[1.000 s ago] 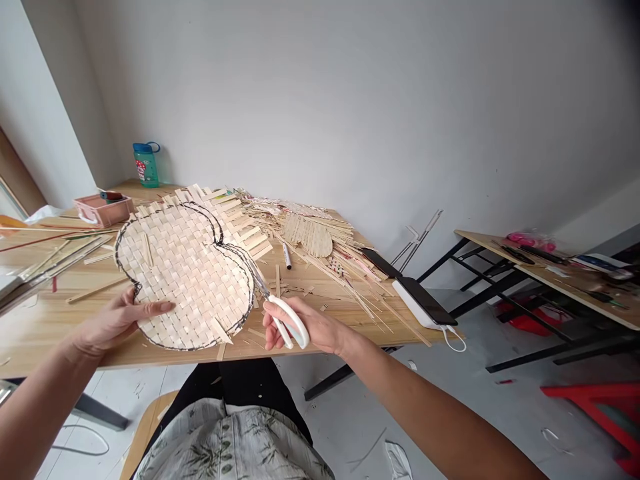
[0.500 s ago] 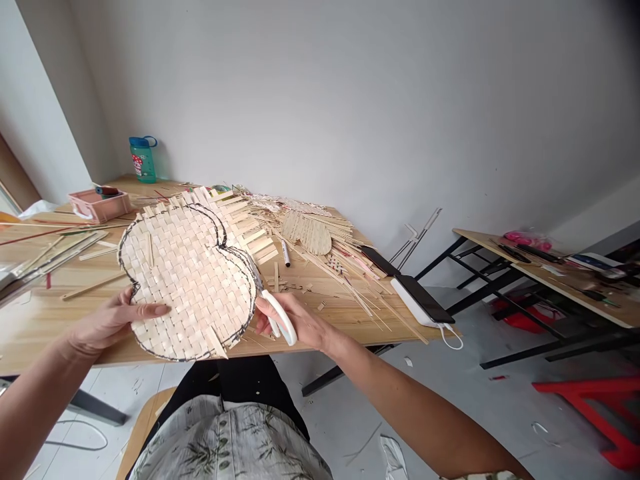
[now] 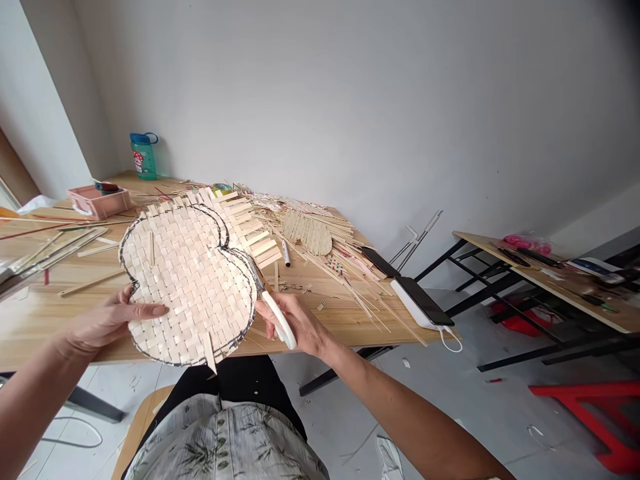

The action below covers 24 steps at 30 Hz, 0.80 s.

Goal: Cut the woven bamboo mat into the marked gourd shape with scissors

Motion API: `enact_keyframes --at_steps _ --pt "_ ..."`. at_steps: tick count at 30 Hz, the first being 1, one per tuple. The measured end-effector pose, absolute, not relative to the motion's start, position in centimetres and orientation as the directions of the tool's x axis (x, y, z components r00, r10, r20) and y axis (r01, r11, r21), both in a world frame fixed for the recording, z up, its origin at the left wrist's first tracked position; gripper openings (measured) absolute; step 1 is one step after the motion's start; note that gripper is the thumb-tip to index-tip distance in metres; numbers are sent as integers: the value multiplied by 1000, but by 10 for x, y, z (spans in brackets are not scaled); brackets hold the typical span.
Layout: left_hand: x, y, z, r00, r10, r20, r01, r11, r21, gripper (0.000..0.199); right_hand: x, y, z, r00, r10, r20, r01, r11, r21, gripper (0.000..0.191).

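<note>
A pale woven bamboo panel [image 3: 185, 280] with a dark curved outline is held up over the table's front edge. My left hand [image 3: 113, 317] grips its lower left rim, thumb on the weave and fingers hidden behind. White-handled scissors [image 3: 280, 321] are in my right hand [image 3: 297, 320], which is closed round the handles. Their blades lie along the dark line on the panel's right side, partly hidden by it. Loose strip ends stick out at the panel's upper right. One loose strip [image 3: 209, 352] hangs at its bottom edge.
A wooden table [image 3: 300, 320] bears a heap of bamboo strips, a small woven oval piece [image 3: 307, 233], a marker [image 3: 285, 253], a phone [image 3: 425, 300], a pink basket [image 3: 99, 202] and a water bottle [image 3: 144, 157]. A second table [image 3: 565, 280] and a red stool [image 3: 590, 420] stand right.
The scissors have turned slightly, and their handles look closer together. The strip at the panel's bottom edge has slid a little lower. Both hands keep their hold.
</note>
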State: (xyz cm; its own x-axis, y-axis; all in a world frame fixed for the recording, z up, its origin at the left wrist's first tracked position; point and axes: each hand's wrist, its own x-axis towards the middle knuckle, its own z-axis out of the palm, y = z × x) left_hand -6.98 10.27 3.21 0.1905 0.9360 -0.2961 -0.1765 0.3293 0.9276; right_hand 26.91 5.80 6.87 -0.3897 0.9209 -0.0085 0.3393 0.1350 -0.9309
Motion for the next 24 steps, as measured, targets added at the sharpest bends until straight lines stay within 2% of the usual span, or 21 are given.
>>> enact_keyframes --at_steps 15,24 --pt "-66 101 36 187 923 -336 -189 369 910 57 273 57 48 -411 912 9 199 99 -975 45" --pt "-62 98 42 204 925 -319 -217 361 907 60 268 51 57 -390 921 0 217 92 -972 38"
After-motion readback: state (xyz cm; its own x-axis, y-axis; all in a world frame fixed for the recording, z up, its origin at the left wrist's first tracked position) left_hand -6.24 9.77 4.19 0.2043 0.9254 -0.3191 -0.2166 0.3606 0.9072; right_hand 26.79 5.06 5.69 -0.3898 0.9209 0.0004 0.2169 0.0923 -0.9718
